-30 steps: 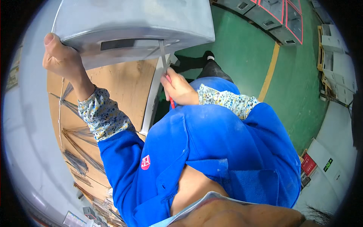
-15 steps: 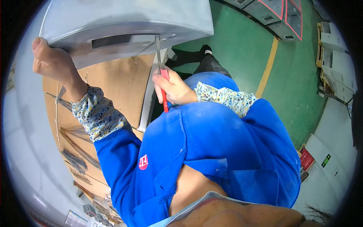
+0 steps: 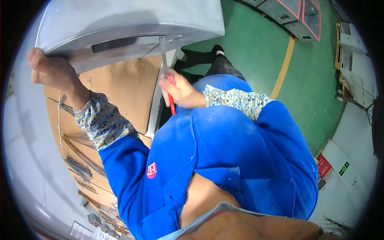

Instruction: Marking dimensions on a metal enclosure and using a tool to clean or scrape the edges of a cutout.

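Note:
A large light-grey metal box [image 3: 120,20] with a long dark slot [image 3: 120,43] in its near side fills the upper left. My left hand [image 3: 54,72] grips its near left corner, thumb on the outside and the other fingers partly hidden. In my right hand [image 3: 182,89] is a red-handled tool with a long flat metal blade [image 3: 163,54], my fingers wrapped around the handle. The blade points away from me, and its tip is at the slot's right end. How far it reaches in cannot be seen.
Under the box is a brown board-topped table [image 3: 132,88], with bundles of thin wires or rods [image 3: 78,168] along its left part. Grey boxes with pink edging [image 3: 300,18] stand on the green floor at far right. White boxes on pallets [image 3: 354,60] line the right wall.
The grey box and my left hand have shifted slightly left. My right hand and the tool have moved a little left too, the blade still at the slot's right end.

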`<state>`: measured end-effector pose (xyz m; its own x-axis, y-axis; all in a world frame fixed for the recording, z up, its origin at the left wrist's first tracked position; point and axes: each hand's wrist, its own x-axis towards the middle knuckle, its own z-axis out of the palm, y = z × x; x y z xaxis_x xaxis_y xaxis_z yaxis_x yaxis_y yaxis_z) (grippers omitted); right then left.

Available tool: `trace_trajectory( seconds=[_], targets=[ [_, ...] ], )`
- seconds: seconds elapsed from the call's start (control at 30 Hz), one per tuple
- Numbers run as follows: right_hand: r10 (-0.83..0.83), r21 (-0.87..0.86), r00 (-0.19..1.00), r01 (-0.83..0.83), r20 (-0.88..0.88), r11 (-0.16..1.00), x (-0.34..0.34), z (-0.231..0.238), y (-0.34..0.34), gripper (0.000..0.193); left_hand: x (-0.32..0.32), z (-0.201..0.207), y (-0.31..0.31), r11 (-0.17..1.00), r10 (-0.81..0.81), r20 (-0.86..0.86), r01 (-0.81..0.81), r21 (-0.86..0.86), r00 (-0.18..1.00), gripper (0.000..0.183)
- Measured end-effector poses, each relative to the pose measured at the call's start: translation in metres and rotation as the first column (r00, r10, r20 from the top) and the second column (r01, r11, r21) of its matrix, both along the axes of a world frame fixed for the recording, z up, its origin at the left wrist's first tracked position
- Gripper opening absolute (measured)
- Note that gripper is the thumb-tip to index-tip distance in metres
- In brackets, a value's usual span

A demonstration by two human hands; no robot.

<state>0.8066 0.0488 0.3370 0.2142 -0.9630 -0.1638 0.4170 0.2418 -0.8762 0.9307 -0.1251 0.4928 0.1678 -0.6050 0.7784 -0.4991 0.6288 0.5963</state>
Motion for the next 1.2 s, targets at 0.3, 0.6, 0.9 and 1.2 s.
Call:
trace_trajectory(
  seconds=[0.3, 0.6, 0.9, 1.2],
  targets=[
    [0.036, 0.051, 0.998, -0.039, 0.050, 0.998, -0.001, 0.000, 0.004, 0.018, 0.000, -0.005, -0.001, 0.998, 0.021, 0.033, -0.019, -0.054, 0.999, 0.032],
    [-0.029, -0.012, 1.000, 0.029, 0.011, 1.000, -0.009, -0.003, 0.002, 0.018, 0.010, -0.006, -0.007, 0.997, 0.077, 0.139, -0.075, -0.019, 0.987, 0.039],
    [0.064, -0.088, 0.981, -0.081, -0.182, 0.993, -0.022, -0.007, -0.007, 0.019, 0.014, -0.010, -0.010, 0.992, 0.054, 0.112, -0.040, -0.117, 0.992, 0.033],
    [0.001, -0.240, 0.790, -0.187, -0.613, 0.953, -0.036, -0.014, -0.023, 0.023, 0.021, -0.013, -0.013, 0.996, 0.062, 0.143, -0.051, -0.076, 0.988, 0.033]
  ],
)
